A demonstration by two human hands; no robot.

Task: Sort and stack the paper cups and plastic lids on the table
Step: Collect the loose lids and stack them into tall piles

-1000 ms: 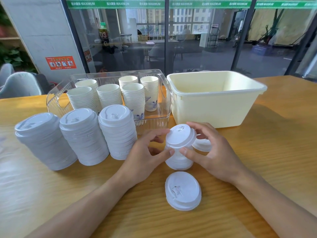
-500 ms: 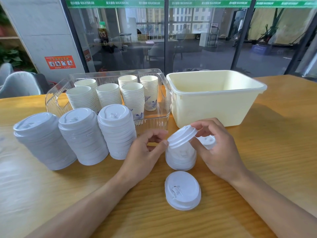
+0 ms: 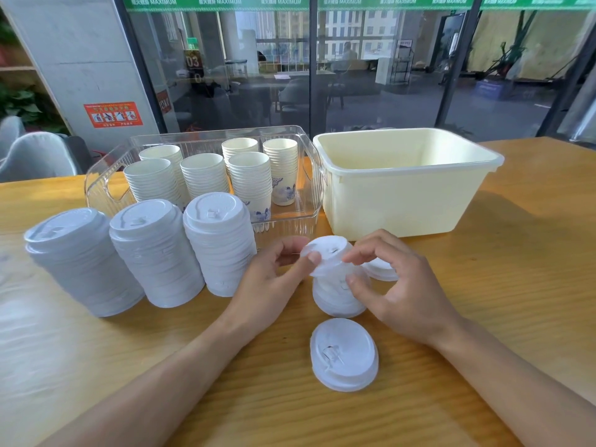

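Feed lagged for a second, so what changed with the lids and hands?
The top lid went from flat on the short lid stack to tilted up, pinched by the left hand and right hand. The loose lid and three tall lid stacks stayed put.

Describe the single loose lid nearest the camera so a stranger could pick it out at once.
Start at the cream tub on the wooden table and come toward the camera, past both hands. The loose lid lies flat between the forearms, nearer than the short lid stack. It alone is single, untouched and unstacked.
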